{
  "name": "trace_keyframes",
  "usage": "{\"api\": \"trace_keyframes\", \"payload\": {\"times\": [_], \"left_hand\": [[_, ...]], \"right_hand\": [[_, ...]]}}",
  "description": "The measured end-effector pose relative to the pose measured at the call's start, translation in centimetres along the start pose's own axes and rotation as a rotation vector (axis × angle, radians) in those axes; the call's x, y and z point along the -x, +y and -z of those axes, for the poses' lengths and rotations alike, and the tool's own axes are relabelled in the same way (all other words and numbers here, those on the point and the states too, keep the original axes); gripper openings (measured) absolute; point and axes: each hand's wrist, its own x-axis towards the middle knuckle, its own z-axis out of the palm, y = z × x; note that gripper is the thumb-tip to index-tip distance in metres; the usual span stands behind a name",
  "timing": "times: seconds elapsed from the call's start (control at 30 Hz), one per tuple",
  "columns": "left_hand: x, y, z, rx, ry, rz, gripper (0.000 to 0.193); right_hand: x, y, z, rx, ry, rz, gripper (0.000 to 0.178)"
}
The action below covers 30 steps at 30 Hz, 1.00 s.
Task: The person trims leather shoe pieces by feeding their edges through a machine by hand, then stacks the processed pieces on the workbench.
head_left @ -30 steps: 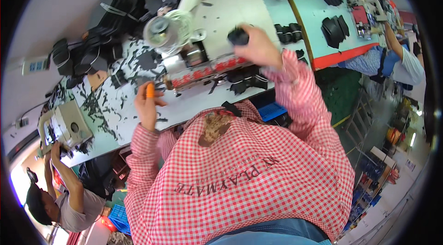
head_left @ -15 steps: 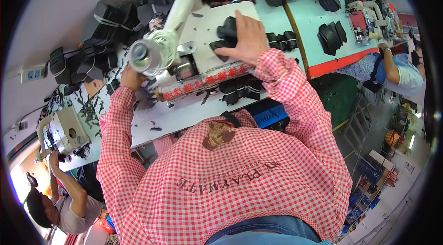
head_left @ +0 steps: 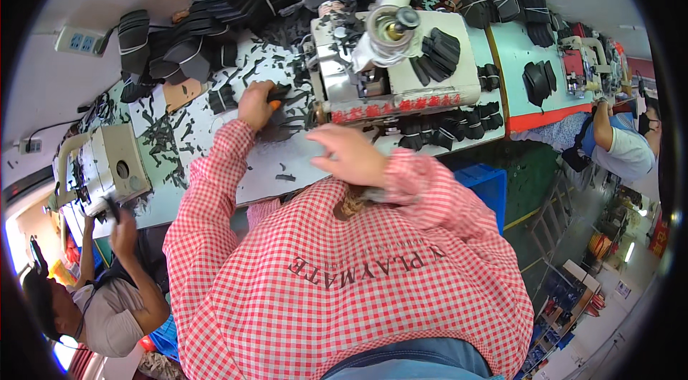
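My left hand [head_left: 256, 104] rests on the white table left of the cream machine [head_left: 448, 29], its fingers curled down beside dark strips [head_left: 290, 95]. A small orange spot shows at its fingertips; what they hold is hidden. My right hand [head_left: 347, 154] hangs empty in front of the machine's near edge, thumb and fingers apart, slightly blurred. On the machine's flat top lies a fanned stack of black pieces [head_left: 438, 54], beside a clear cup [head_left: 393, 25] on the machine. Neither hand touches that stack.
Black scraps [head_left: 161, 138] litter the table [head_left: 251, 172]. Banded bundles of black pieces [head_left: 183, 58] are piled along the wall, and smaller bundles [head_left: 448, 128] lie before the machine. A blue crate [head_left: 487, 190] stands below. Co-workers sit at left [head_left: 118, 308] and right [head_left: 622, 140].
My right hand has left the black pieces on the machine top and come back toward my body. My left hand now shows more fully beside the machine. The whole view has shifted.
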Motion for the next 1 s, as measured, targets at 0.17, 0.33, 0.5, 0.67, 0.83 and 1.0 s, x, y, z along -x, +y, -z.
{"api": "trace_keyframes", "payload": {"times": [0.17,0.33,0.5,0.67,0.83,1.0], "left_hand": [[6.5,0.7,0.6,0.004,0.021,-0.219,0.033],[11.6,-1.0,-1.1,0.120,0.075,-0.040,0.069],[15.0,-0.6,-1.4,0.286,0.149,0.196,0.077],[16.6,-1.0,-2.5,0.465,0.379,0.275,0.068],[17.0,-0.7,-3.0,0.341,0.329,0.315,0.033],[15.0,0.4,-2.6,0.838,0.169,0.635,0.024]], "right_hand": [[-6.2,2.1,-10.9,0.455,0.132,-0.165,0.037],[-6.3,4.6,-14.1,0.540,-0.227,-0.171,0.019],[-5.4,5.6,-15.7,0.494,-0.163,-0.155,0.028],[-6.0,4.9,-15.4,0.510,-0.152,-0.183,0.032],[-6.3,6.1,-15.4,0.452,-0.109,-0.148,0.030],[-6.2,5.7,-15.5,0.451,-0.075,-0.145,0.026]]}}
